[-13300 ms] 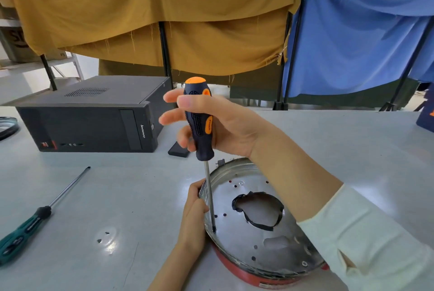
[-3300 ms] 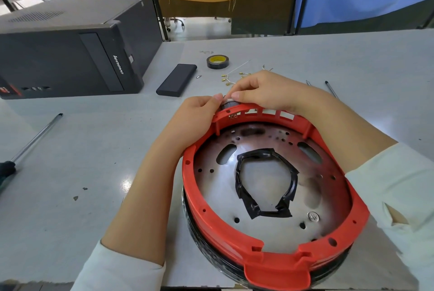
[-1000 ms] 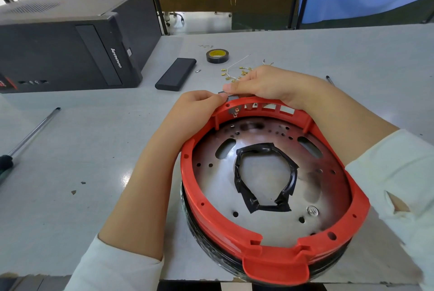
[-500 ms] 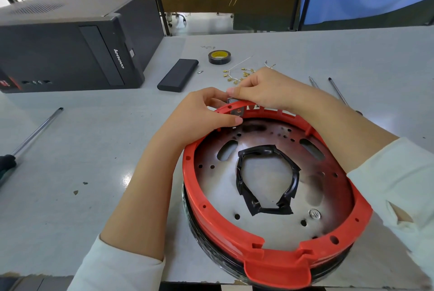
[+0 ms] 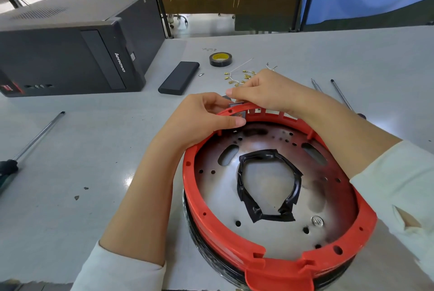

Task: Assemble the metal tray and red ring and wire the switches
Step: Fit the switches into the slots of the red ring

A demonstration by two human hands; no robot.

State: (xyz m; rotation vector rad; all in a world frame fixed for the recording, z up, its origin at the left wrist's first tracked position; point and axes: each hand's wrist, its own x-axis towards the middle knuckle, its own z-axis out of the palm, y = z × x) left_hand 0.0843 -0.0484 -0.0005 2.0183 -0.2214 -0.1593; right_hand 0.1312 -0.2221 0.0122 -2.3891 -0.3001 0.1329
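I've got both hands at the far rim of the red ring [image 5: 237,241], which sits on the metal tray [image 5: 270,196]. My left hand [image 5: 199,119] pinches a small grey switch [image 5: 238,112] there, thumb pressed just under it. My right hand [image 5: 270,93] grips it from above, fingertips curled.

Ring [image 5: 197,199] sits on tray [image 5: 277,196], both on table [image 5: 70,220], near front edge, right of middle. Both hands at far side of ring: left hand [image 5: 202,119] on left, right hand [image 5: 270,93] on right, touching. Small metal bits [image 5: 237,78] just behind hands. Tape roll [image 5: 220,59] behind bits. Flat box [image 5: 179,78] left of tape. Computer [image 5: 70,43] far left, back. Screwdriver [image 5: 28,147] at left edge. Two rods [image 5: 338,93] right of hands.
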